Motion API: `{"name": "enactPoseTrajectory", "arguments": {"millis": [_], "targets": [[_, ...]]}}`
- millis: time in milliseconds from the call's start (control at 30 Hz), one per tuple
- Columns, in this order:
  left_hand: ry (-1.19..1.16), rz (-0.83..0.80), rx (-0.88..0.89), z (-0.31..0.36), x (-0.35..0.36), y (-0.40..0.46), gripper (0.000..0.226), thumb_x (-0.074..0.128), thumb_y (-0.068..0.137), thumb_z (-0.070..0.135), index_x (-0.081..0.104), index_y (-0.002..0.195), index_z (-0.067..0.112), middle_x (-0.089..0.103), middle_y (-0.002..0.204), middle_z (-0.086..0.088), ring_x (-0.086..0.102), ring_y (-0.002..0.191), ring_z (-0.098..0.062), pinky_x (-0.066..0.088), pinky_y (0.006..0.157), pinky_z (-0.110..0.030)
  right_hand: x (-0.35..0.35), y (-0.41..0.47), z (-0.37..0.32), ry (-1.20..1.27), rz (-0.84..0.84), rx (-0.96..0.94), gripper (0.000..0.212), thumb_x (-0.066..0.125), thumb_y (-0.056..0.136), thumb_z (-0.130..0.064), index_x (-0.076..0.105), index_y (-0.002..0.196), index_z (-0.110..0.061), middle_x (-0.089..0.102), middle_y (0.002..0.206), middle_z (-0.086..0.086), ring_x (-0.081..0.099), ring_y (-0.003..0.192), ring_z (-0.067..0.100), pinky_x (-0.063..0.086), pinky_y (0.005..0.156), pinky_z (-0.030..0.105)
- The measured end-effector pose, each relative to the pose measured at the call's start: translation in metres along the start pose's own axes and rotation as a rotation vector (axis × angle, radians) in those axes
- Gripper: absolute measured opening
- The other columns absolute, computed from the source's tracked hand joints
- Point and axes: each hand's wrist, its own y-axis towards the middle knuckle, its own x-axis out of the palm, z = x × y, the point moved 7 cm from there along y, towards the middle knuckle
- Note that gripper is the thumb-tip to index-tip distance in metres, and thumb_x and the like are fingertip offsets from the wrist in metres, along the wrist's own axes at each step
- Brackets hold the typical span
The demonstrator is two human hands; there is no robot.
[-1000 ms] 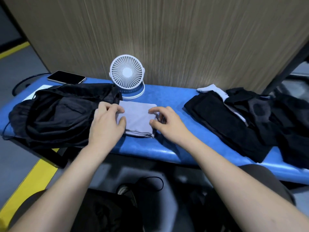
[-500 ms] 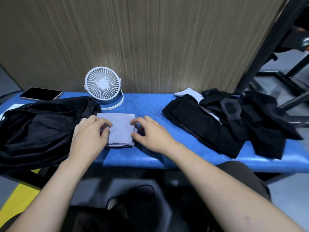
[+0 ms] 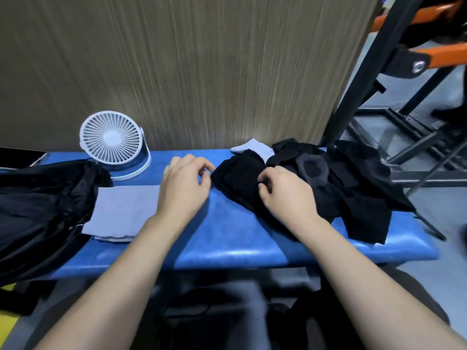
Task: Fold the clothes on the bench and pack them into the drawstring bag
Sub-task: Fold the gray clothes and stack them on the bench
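Blue bench [image 3: 227, 238] w/ wood-grain wall [image 3: 202, 66] behind.

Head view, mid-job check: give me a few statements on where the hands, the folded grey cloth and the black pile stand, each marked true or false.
1. The right hand rests on the black clothes pile, fingers curled into the fabric. True.
2. The left hand presses on the folded grey cloth. False: it is over the bare blue bench, beside the cloth.
3. The grey cloth lies between the black drawstring bag and the left hand. True.
4. The white fan sits on the black pile. False: it stands on the bench near the bag.
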Motion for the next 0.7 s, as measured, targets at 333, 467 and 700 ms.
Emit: {"name": "enactPoseTrajectory", "arguments": {"millis": [333,467,700], "targets": [[-0.043,-0.199,0.023,0.051,0.082,0.013,0.02,0.052,0.093,0.017,0.067,0.1,0.027,0.059,0.09,0.01,0.051,0.094,-0.017,0.041,0.09,-0.032,0.002,0.001,0.064,-0.36,0.068,0.116,0.012,0.075,0.072,-0.02,0.066,0.077,-0.013,0.057,0.073,0.007,0.059,0.063,0.031,0.027,0.054,0.03],[-0.046,-0.226,0.03,0.052,0.089,0.011,0.019,0.052,0.093,0.018,0.067,0.1,0.027,0.057,0.089,0.011,0.052,0.089,-0.014,0.043,0.087,-0.032,0.003,0.005,0.061,-0.375,0.122,0.141,0.017,0.08,0.061,-0.009,0.063,0.06,-0.014,0.05,0.059,0.005,0.045,0.048,0.028,0.021,0.051,0.029],[-0.058,-0.331,0.022,0.044,0.091,0.003,0.019,0.058,0.093,0.023,0.067,0.108,0.028,0.059,0.099,0.013,0.057,0.093,-0.011,0.047,0.086,-0.033,-0.032,0.007,0.033,-0.038,0.339,0.039,0.009,0.06,0.084,-0.019,0.058,0.079,-0.012,0.052,0.077,0.005,0.053,0.068,0.028,0.039,0.054,0.037]]}}
